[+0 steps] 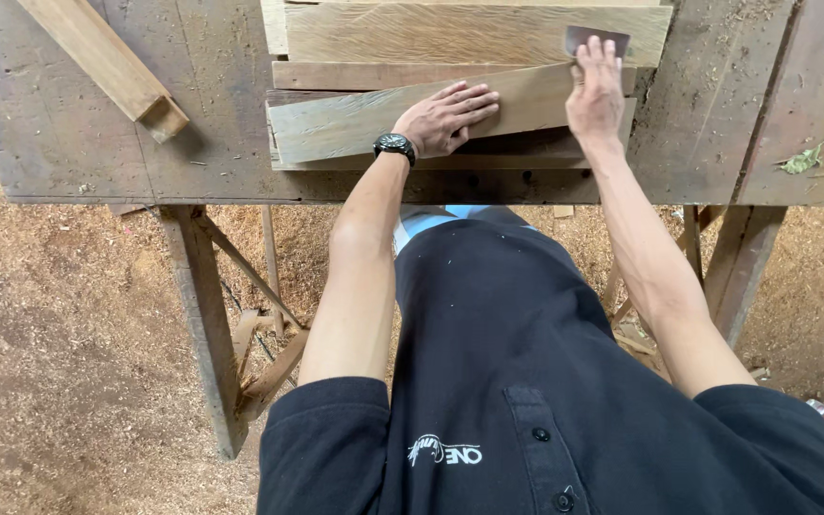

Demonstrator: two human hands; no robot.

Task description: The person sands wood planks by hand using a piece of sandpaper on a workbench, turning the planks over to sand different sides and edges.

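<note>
My left hand (445,116) lies flat, fingers spread, on a pale wooden plank (355,124) that rests tilted on top of a stack of planks (474,33) on the workbench. A black watch sits on that wrist. My right hand (595,91) presses a thin dark metal scraper (595,39) against the right end of the same plank, fingers laid over the blade. Only the top edge of the scraper shows above the fingertips.
The dark, worn workbench (126,143) carries a loose wooden beam (107,62) at the upper left and a dried leaf (801,160) at the right. Below are the bench legs (204,324), scrap wood and a floor thick with sawdust (59,362).
</note>
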